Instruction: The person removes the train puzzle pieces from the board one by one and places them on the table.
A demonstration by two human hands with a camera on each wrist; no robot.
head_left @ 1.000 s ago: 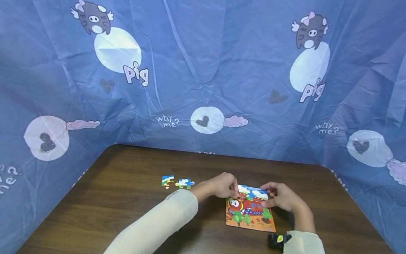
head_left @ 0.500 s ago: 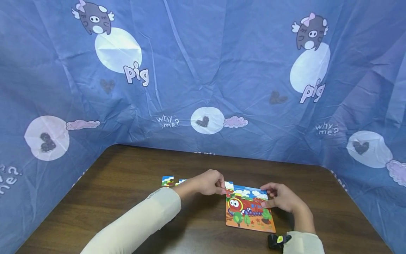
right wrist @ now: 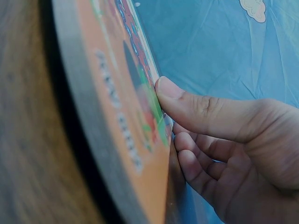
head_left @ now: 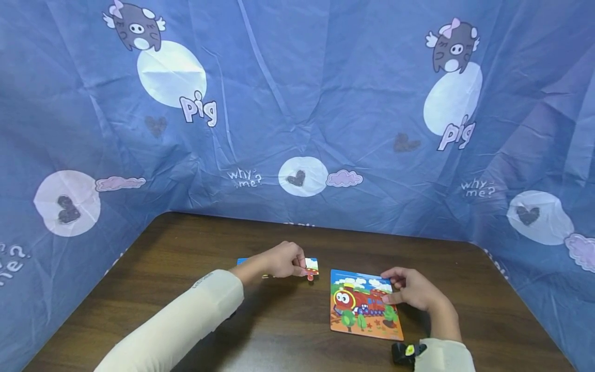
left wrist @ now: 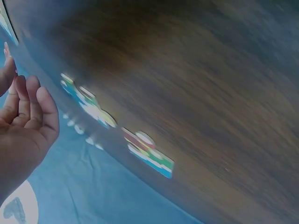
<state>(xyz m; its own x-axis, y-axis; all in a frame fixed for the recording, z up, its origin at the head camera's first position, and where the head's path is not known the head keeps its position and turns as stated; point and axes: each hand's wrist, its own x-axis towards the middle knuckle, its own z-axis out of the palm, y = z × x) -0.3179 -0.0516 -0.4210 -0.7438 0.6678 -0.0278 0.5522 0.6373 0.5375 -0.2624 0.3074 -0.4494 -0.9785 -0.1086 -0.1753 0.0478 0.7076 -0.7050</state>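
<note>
Blue cloth (head_left: 297, 124), printed with pigs, hearts and "why me?", hangs behind a dark wood-grained bench (head_left: 186, 289). Left to right, head view: a pale left sleeve (head_left: 172, 325) extends over the bench; beyond that forearm, loose jigsaw pieces are mostly hidden. Left wrist view resolves two, lying flat near the far bench edge and apart from each other: a corner piece (left wrist: 152, 158) in blue, white, green and red, and a tabbed piece (left wrist: 88, 100) in blue, white and yellow-green. Next, the left hand (head_left: 282, 260), its grip pinching a held piece (head_left: 312, 265) between thumb and fingers, white and red areas showing, one red tab pointing toward the wearer. To its right, separated by bare wood, a train board (head_left: 360, 305) lies flat on the bench: red engine with large eyes, green trees, orange ground. At its right edge, the right hand (head_left: 413, 290); grip closed on the board, thumb on the printed face, bent fingers along the side. Nearest the wearer, a black wrist device (head_left: 406, 352) sits just beside the right sleeve (head_left: 443, 355).
</note>
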